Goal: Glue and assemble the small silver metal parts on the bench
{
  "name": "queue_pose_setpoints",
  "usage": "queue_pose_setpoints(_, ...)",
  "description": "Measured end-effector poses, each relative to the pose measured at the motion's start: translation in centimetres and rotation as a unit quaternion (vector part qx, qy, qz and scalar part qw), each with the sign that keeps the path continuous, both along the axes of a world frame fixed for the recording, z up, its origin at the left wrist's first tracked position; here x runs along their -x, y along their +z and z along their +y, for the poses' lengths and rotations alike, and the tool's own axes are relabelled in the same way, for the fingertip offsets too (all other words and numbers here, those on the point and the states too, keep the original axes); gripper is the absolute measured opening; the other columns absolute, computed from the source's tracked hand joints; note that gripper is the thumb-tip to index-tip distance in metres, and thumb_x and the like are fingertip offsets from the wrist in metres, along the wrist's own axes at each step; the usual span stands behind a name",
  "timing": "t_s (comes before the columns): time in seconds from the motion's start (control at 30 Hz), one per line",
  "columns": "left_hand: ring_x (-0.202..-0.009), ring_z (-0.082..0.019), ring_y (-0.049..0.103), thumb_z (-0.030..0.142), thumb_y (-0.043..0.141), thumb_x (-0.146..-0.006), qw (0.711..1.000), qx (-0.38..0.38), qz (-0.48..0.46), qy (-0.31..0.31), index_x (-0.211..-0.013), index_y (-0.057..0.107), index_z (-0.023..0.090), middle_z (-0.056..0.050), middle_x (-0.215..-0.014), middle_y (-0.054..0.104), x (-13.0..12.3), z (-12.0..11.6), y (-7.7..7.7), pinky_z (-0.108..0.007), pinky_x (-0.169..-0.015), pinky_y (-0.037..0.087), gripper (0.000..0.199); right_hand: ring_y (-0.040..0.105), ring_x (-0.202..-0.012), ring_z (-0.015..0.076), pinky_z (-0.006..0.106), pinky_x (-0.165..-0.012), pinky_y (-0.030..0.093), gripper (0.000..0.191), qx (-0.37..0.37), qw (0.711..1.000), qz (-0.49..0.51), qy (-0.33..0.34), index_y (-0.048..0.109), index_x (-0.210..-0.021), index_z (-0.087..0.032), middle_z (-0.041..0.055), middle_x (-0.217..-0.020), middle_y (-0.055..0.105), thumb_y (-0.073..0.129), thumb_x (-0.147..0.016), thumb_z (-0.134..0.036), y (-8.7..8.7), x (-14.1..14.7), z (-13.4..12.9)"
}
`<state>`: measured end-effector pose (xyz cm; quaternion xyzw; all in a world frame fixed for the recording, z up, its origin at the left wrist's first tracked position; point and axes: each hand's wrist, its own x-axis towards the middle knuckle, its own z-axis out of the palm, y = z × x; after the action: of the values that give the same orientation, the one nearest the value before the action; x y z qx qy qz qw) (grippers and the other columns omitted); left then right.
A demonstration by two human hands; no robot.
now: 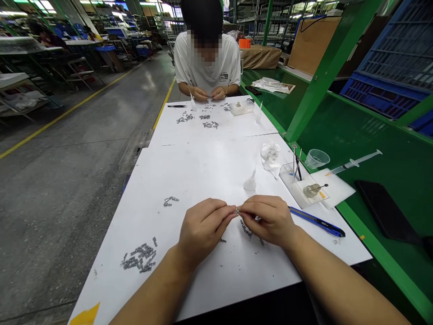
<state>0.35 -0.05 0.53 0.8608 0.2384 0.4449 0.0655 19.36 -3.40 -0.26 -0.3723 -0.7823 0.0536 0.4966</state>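
My left hand (206,225) and my right hand (269,219) meet above the white tabletop, fingertips pinched together on one small metal part (237,211). Fingers cover most of it, so its exact kind does not show. Under my right hand lie more small metal pieces (246,229), partly hidden. To the left is a pile of grey metal pieces (139,258), and a few linked ones (171,201) lie farther up. A small white squeeze bottle with a thin tip (250,181) stands just beyond my hands. A blue utility knife (318,221) rests right of my right hand.
Crumpled white tissue (270,155), a clear holder with a small glass jar (311,190), a syringe (355,161) and a plastic cup (317,159) stand at the right. A dark phone (387,211) lies on the green bench. Across the table a person (208,58) handles small parts.
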Motion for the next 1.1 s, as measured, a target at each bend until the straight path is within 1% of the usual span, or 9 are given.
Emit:
queue_pose_setpoints(0.27, -0.070, -0.014, 0.063, 0.009, 0.066, -0.083, 1.000, 0.003, -0.013, -0.001, -0.097, 0.067, 0.016, -0.004, -0.080, 0.067, -0.1, 0.0, -0.2, -0.026, -0.061, 0.054, 0.016, 0.068, -0.074, 0.0166, 0.029, -0.063, 0.057, 0.029, -0.012, 0.999, -0.031, -0.018, 0.066, -0.109, -0.021, 0.0049, -0.085, 0.072, 0.064, -0.082, -0.009, 2.4, -1.6, -1.6)
queue_pose_setpoints(0.37, -0.071, -0.014, 0.063, 0.006, 0.067, -0.082, 1.000, -0.005, -0.015, -0.009, -0.095, 0.067, 0.014, -0.004, -0.079, 0.067, -0.2, 0.2, -0.2, -0.025, -0.060, 0.055, 0.016, 0.064, -0.067, 0.0184, 0.031, -0.056, 0.052, 0.026, -0.060, 0.977, 0.092, -0.181, 0.071, -0.098, -0.023, 0.0036, -0.079, 0.068, 0.069, -0.076, -0.009, 4.2, -4.2, -4.2)
queue_pose_setpoints(0.43, -0.070, -0.013, 0.063, 0.005, 0.067, -0.081, 1.000, -0.013, -0.016, -0.018, -0.094, 0.067, 0.012, -0.005, -0.079, 0.067, -0.3, 0.2, -0.2, -0.024, -0.059, 0.055, 0.015, 0.058, -0.059, 0.0163, 0.029, -0.049, 0.043, 0.012, -0.093, 0.906, 0.232, -0.342, 0.073, -0.089, -0.022, 0.0025, -0.072, 0.063, 0.070, -0.078, -0.017, 4.6, -6.5, -5.7)
queue_pose_setpoints(0.5, -0.070, -0.013, 0.064, 0.004, 0.067, -0.081, 0.999, -0.016, -0.017, -0.025, -0.093, 0.067, 0.012, -0.005, -0.078, 0.068, -0.5, 0.2, -0.1, -0.024, -0.059, 0.055, 0.014, 0.050, -0.053, 0.0128, 0.026, -0.046, 0.037, 0.015, -0.030, 0.855, 0.283, -0.433, 0.073, -0.092, -0.019, -0.0004, -0.064, 0.055, 0.071, -0.079, -0.028, 4.4, -8.9, -6.5)
queue_pose_setpoints(0.63, -0.068, -0.013, 0.065, 0.006, 0.065, -0.082, 0.999, -0.022, -0.020, -0.028, -0.093, 0.067, 0.014, -0.003, -0.078, 0.068, -0.8, 0.1, 0.0, -0.023, -0.058, 0.056, 0.013, 0.050, -0.050, 0.0109, 0.024, -0.044, 0.039, 0.038, 0.217, 0.864, 0.135, -0.434, 0.071, -0.105, -0.016, 0.0008, -0.069, 0.061, 0.072, -0.075, -0.041, 3.3, -12.2, -6.0)
queue_pose_setpoints(0.7, -0.068, -0.013, 0.065, 0.008, 0.064, -0.084, 0.999, -0.022, -0.019, -0.027, -0.093, 0.067, 0.015, -0.003, -0.078, 0.068, -0.8, 0.0, 0.0, -0.023, -0.057, 0.056, 0.012, 0.053, -0.051, 0.0130, 0.025, -0.045, 0.041, 0.033, 0.247, 0.868, 0.065, -0.426, 0.075, -0.095, -0.017, 0.0029, -0.069, 0.065, 0.070, -0.076, -0.044, 2.8, -12.6, -5.3)
queue_pose_setpoints(0.87, -0.068, -0.013, 0.065, 0.009, 0.063, -0.085, 0.999, -0.017, -0.017, -0.025, -0.092, 0.068, 0.016, -0.003, -0.078, 0.069, -0.7, -0.3, -0.1, -0.024, -0.059, 0.057, 0.011, 0.059, -0.059, 0.0170, 0.028, -0.052, 0.046, 0.027, 0.158, 0.852, 0.107, -0.487, 0.076, -0.082, -0.018, 0.0059, -0.075, 0.071, 0.068, -0.076, -0.043, 1.9, -12.5, -4.1)
queue_pose_setpoints(1.0, -0.068, -0.014, 0.064, 0.009, 0.063, -0.085, 0.999, -0.013, -0.018, -0.029, -0.094, 0.067, 0.016, -0.004, -0.078, 0.069, -0.7, -0.3, -0.4, -0.025, -0.057, 0.056, 0.012, 0.061, -0.058, 0.0193, 0.032, -0.055, 0.046, 0.024, 0.206, 0.823, 0.084, -0.522, 0.076, -0.080, -0.018, 0.0034, -0.065, 0.068, 0.070, -0.074, -0.041, 2.1, -12.5, -4.3)
queue_pose_setpoints(1.1, -0.067, -0.014, 0.064, 0.009, 0.064, -0.084, 0.999, -0.008, -0.019, -0.036, -0.093, 0.067, 0.014, -0.004, -0.077, 0.069, -0.6, -0.3, -0.5, -0.025, -0.057, 0.055, 0.011, 0.062, -0.062, 0.0216, 0.036, -0.058, 0.049, 0.022, 0.052, 0.806, 0.181, -0.561, 0.076, -0.086, -0.018, 0.0048, -0.069, 0.068, 0.073, -0.075, -0.037, 3.3, -10.9, -5.0)
